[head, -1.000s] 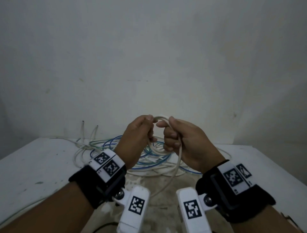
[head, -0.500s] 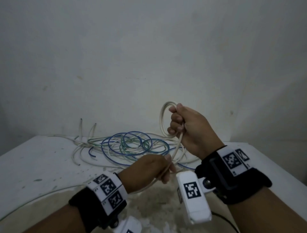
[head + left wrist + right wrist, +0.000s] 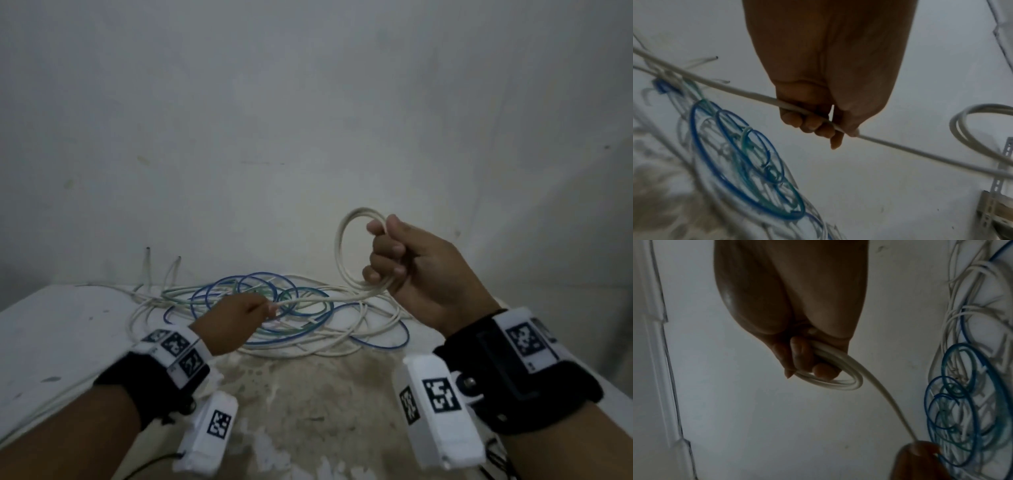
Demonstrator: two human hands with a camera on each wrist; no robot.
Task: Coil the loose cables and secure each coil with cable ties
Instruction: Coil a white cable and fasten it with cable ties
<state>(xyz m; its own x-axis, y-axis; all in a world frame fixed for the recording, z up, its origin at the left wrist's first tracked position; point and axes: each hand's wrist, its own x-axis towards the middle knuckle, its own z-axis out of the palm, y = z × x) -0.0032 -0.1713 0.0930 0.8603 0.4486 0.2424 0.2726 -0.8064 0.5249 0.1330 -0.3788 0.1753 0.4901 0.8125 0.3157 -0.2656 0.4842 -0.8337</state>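
My right hand (image 3: 407, 263) is raised at the right and grips a small coil of white cable (image 3: 346, 253), a few loops held upright; the coil (image 3: 830, 379) shows under the curled fingers (image 3: 799, 356) in the right wrist view. From the coil a straight run of the same white cable (image 3: 308, 300) leads left to my left hand (image 3: 239, 318), which pinches it low over the table. In the left wrist view the cable (image 3: 760, 97) passes under the curled fingers (image 3: 812, 125). No cable tie is in view.
A loose tangle of white, blue and green cables (image 3: 260, 308) lies on the white table (image 3: 51, 335) behind my hands, close to the wall (image 3: 308, 102). One white strand (image 3: 41, 407) trails off the front left. Perforated metal brackets (image 3: 1001, 186) show at the right.
The hands have drawn apart: the left hand has slid left and away along the white cable, stretching a longer run, while the right hand has carried the coil to the right.
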